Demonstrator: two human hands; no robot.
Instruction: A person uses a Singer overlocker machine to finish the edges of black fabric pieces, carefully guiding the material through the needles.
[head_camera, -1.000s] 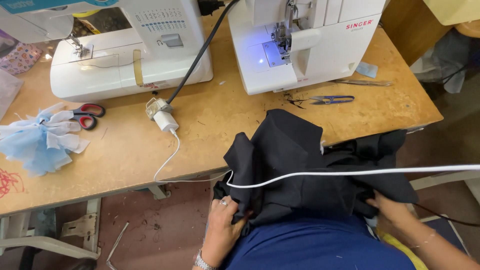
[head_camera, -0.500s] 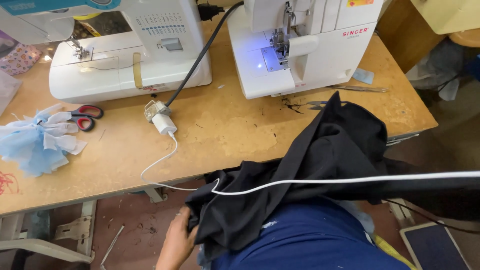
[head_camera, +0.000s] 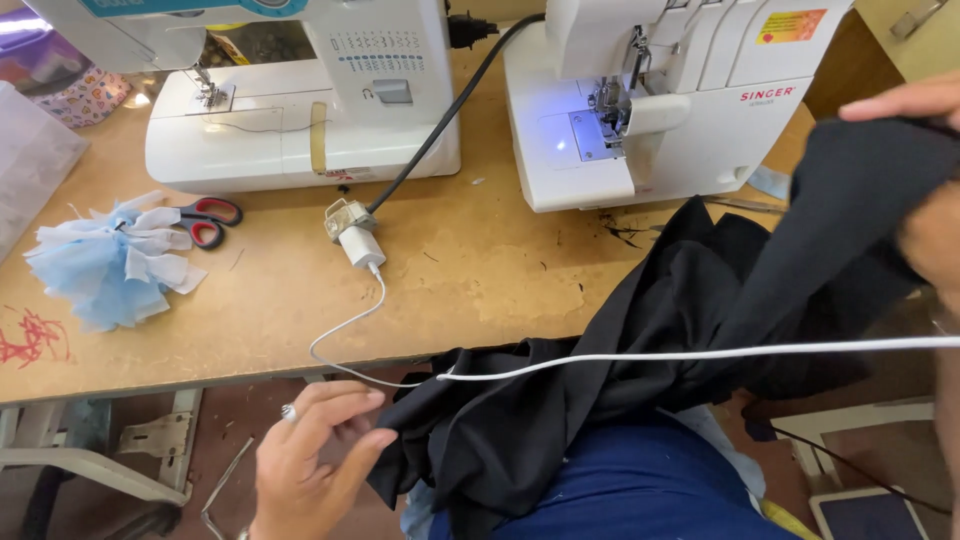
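- Over the lap, in the head view, I see the black cloth (head_camera: 640, 380) draped from the front edge of the wooden table (head_camera: 470, 280) down across the blue trousers (head_camera: 640, 490), with one end lifted high at the right.
- My left hand (head_camera: 310, 455) sits low beside the cloth's bottom corner, fingers spread and loose, the tips just touching the hem and gripping nothing.
- My right hand (head_camera: 925, 170) is up at the frame's edge, fingers pinched over a bunched fold of the cloth, holding it raised.
- I judge the cloth light, soft and limp: it sags and creases freely, so it should be taken by an edge or corner, not mid-panel.
- A white cable (head_camera: 700, 355) runs across the cloth from the charger (head_camera: 358, 243) and could snag.
- Behind stand two white sewing machines (head_camera: 300, 100), with red-handled scissors (head_camera: 205, 220) near pale blue scraps (head_camera: 105, 260).
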